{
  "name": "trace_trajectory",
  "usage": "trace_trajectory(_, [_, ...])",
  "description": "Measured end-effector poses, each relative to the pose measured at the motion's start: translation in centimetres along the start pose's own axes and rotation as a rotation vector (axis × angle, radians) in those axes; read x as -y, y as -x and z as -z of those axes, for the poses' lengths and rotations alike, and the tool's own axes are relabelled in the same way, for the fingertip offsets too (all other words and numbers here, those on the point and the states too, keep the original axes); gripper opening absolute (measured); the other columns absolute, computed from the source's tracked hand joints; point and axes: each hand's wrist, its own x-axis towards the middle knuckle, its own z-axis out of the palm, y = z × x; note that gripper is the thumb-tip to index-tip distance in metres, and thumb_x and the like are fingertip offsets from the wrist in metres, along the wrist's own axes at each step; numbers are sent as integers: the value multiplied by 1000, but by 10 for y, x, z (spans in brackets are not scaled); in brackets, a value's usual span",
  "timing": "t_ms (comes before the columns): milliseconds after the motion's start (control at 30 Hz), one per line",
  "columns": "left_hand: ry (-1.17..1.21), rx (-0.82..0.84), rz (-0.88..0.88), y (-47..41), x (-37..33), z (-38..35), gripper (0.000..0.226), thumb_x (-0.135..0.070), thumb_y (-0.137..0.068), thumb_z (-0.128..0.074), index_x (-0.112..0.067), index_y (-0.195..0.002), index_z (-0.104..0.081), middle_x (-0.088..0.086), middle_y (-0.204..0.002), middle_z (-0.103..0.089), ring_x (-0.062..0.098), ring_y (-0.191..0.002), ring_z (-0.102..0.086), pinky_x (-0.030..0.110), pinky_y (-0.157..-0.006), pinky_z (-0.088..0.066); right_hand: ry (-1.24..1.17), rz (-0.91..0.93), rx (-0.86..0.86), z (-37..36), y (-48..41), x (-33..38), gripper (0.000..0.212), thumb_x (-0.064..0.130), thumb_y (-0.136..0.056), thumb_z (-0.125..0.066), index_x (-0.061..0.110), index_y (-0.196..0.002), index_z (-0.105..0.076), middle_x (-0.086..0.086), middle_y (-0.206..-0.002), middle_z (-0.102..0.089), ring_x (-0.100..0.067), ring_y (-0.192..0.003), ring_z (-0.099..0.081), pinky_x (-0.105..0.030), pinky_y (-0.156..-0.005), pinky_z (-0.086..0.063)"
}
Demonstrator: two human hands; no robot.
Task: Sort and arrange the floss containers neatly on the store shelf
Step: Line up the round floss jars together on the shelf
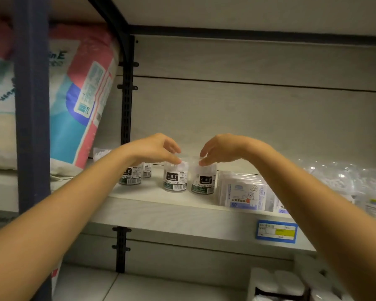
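I see both hands reaching in at the middle of the frame, apart from each other with a narrow gap between them. My left hand (154, 148) has its fingers curved down, the tips touching the lid of the centre floss container (175, 179). My right hand (221, 148) mirrors it, fingertips at the top of the right floss container (204, 181). I cannot tell whether either hand is pinching its lid or only touching it.

Both containers are small clear plastic cylinders standing upright and nearly touching, filled with white picks, each with a black-and-white label reading DENTAL FLOSS and a barcode. A third container (130, 177) of the same kind stands partly behind my left wrist, and a fourth container (147, 170) stands behind that one.

Right of centre, flat packs (243, 194) in white and pale blue stand on edge in a row; further right lie crinkly clear bags (339, 179).

All of this sits on a pale wood-grain shelf (161, 205) with a blue-framed price tag (277, 231) on its front edge. A slotted black upright (126, 101) runs up the matching back panel (248, 118). At the left of the frame a large soft pack (80, 94) in pink, teal and white leans behind a dark blue post (32, 105).
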Motion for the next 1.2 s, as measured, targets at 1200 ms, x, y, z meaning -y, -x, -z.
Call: trace_trajectory(1200, [-44, -373, 73, 58, 94, 74, 36, -15, -93, -46, -11, -128, -46, 8, -134, -46, 23, -113, -48, 30, -80, -40, -230, 117, -420, -37, -29, 129, 40, 36, -88, -58, 19, -124, -54, -2, -123, -61, -18, -106, -59, -34, -93, -48])
